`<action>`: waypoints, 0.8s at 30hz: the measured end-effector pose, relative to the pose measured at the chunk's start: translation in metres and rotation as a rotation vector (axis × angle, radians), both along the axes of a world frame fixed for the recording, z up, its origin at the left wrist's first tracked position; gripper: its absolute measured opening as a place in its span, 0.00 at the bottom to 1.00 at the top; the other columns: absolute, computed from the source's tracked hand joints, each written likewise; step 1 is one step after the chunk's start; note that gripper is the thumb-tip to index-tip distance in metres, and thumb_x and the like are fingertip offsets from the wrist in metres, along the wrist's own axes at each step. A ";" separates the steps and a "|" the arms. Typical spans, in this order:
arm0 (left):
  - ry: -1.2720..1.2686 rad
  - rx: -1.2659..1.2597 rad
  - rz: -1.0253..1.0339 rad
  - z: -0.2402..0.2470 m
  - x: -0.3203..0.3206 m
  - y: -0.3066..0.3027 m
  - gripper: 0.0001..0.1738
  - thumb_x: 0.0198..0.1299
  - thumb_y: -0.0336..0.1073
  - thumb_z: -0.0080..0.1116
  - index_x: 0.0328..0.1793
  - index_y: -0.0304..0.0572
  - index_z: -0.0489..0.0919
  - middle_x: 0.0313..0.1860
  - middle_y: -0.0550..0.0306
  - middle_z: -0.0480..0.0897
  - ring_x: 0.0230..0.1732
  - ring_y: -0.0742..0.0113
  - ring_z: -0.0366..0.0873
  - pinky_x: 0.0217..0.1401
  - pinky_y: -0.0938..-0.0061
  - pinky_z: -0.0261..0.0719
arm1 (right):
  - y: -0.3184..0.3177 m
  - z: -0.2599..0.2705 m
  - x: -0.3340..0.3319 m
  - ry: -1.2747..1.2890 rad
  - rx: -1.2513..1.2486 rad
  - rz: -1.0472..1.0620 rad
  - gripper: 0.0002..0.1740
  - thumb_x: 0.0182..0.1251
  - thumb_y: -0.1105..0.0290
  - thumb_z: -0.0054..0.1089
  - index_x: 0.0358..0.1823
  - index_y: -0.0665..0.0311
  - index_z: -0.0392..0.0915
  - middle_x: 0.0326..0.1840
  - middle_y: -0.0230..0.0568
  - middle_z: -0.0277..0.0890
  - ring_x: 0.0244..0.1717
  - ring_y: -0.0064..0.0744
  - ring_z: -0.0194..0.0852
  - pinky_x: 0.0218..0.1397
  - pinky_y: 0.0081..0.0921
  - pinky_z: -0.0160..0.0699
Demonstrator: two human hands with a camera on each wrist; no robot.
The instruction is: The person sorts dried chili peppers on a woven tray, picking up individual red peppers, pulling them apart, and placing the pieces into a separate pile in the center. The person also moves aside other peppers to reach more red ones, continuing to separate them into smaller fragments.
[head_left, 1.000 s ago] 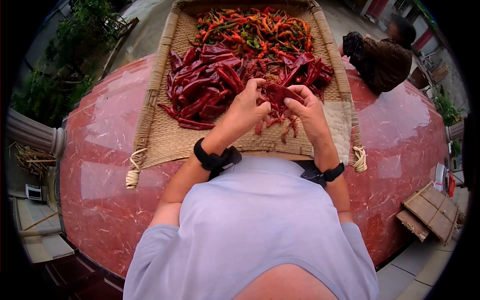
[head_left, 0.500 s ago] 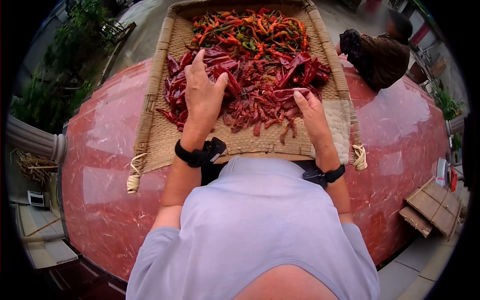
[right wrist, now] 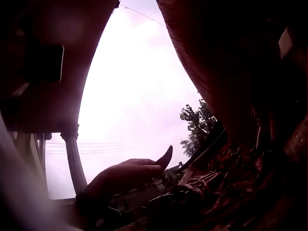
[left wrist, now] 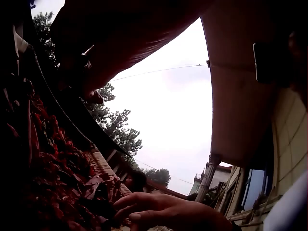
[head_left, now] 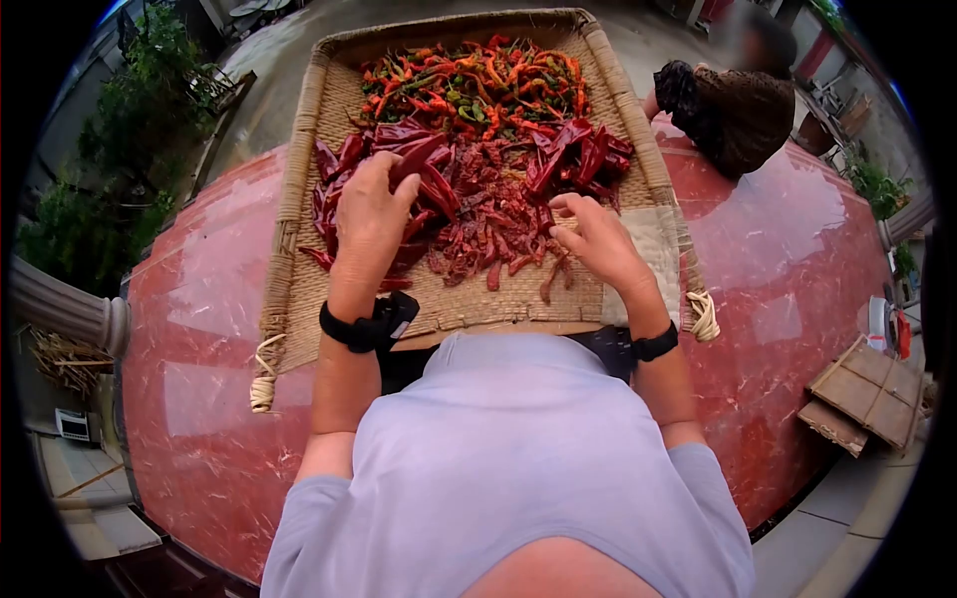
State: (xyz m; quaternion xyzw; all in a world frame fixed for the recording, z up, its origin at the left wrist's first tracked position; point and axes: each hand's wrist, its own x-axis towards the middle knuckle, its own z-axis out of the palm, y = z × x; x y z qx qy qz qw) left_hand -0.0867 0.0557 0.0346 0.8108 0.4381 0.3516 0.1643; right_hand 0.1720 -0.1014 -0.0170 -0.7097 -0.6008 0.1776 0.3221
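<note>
My left hand (head_left: 371, 219) pinches a large dark red chili pepper (head_left: 419, 156) above the left pile of large peppers (head_left: 324, 199). In the right wrist view that pepper (right wrist: 167, 156) points upward from the thumb side. Fingers apart and bent, my right hand (head_left: 603, 244) reaches over the shriveled dried chilies (head_left: 488, 214), just in front of the right pile of large peppers (head_left: 583, 154). From the left wrist, the right hand (left wrist: 171, 211) shows its fingertips low beside the dark peppers. All the chilies lie on a woven tray (head_left: 459, 311).
Thin red, orange and green chilies (head_left: 474, 85) cover the tray's far end. A pale cloth patch (head_left: 643, 259) lies at the right front of the tray. Another person (head_left: 743, 110) sits beyond its right side. Flattened cardboard (head_left: 867, 389) stands on the right floor.
The left hand has moved from the middle to the left pile and picked up a pepper there. The right hand has let go of the pepper it held.
</note>
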 end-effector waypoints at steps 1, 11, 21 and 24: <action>-0.041 0.104 0.036 0.001 -0.002 0.010 0.24 0.62 0.39 0.69 0.62 0.38 0.80 0.53 0.39 0.81 0.52 0.42 0.82 0.56 0.58 0.80 | 0.002 0.005 0.000 -0.112 0.019 -0.053 0.25 0.69 0.64 0.64 0.66 0.60 0.74 0.56 0.48 0.79 0.56 0.51 0.79 0.60 0.41 0.77; -0.039 -0.259 -0.345 -0.011 0.027 -0.041 0.24 0.67 0.35 0.67 0.68 0.37 0.78 0.55 0.52 0.77 0.35 0.73 0.77 0.42 0.74 0.81 | 0.051 -0.022 0.003 -0.059 0.114 -0.213 0.18 0.72 0.58 0.62 0.58 0.57 0.81 0.52 0.45 0.83 0.54 0.49 0.82 0.56 0.43 0.79; -0.163 -0.674 -0.467 -0.009 0.051 -0.048 0.30 0.71 0.40 0.64 0.71 0.26 0.73 0.42 0.54 0.83 0.32 0.76 0.78 0.38 0.78 0.79 | 0.011 0.021 -0.029 0.645 0.014 0.203 0.10 0.68 0.75 0.62 0.49 0.65 0.76 0.38 0.34 0.80 0.39 0.23 0.77 0.44 0.24 0.78; -0.290 -0.530 -0.292 0.008 0.043 -0.055 0.20 0.70 0.37 0.65 0.60 0.28 0.78 0.35 0.60 0.82 0.29 0.78 0.76 0.34 0.78 0.76 | 0.012 0.016 -0.012 0.339 0.196 -0.023 0.14 0.67 0.73 0.63 0.52 0.64 0.77 0.42 0.39 0.81 0.40 0.28 0.79 0.47 0.27 0.79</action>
